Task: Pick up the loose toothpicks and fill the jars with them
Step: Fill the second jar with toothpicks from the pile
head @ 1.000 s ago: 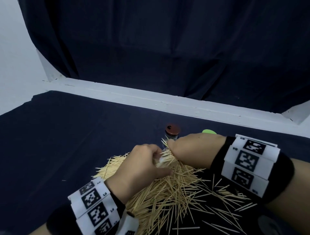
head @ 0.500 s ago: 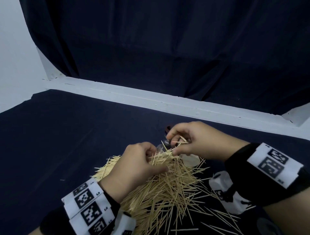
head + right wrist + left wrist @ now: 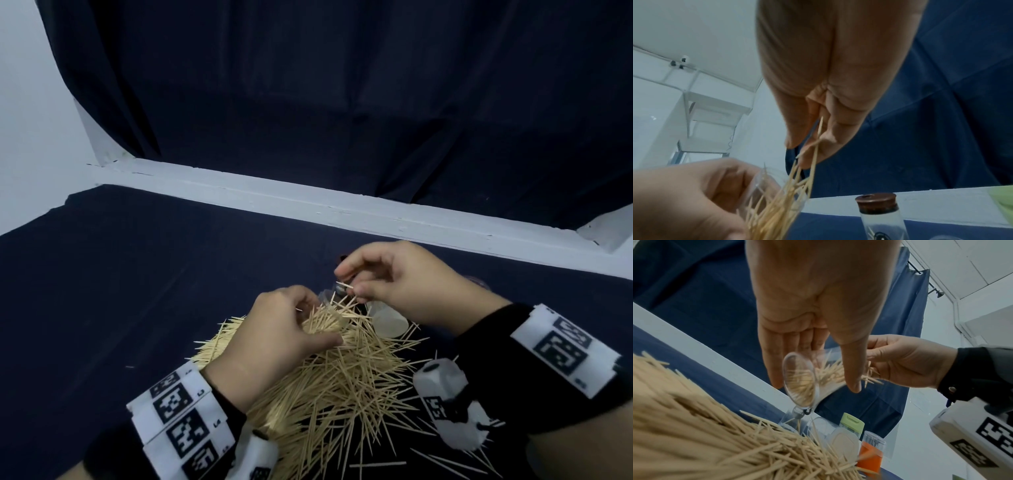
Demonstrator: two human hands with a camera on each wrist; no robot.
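Left hand (image 3: 284, 335) grips a tilted clear jar (image 3: 807, 378) part-filled with toothpicks, above the loose pile (image 3: 342, 387) on the worktop (image 3: 137, 291); right hand (image 3: 397, 284) fingers (image 3: 830, 138) pinch several toothpicks (image 3: 813, 154) at the jar's mouth

The desk (image 3: 102, 291), covered in dark cloth, is carrying a toothpick pile (image 3: 325, 394) at lower centre and a brown-capped jar (image 3: 878, 211).

My left hand (image 3: 281, 337) curls its fingers (image 3: 774, 363) round a clear plastic jar (image 3: 807, 382); my right hand (image 3: 394, 284), raised just beside it, seemingly pinches thin wooden toothpicks (image 3: 813, 146).
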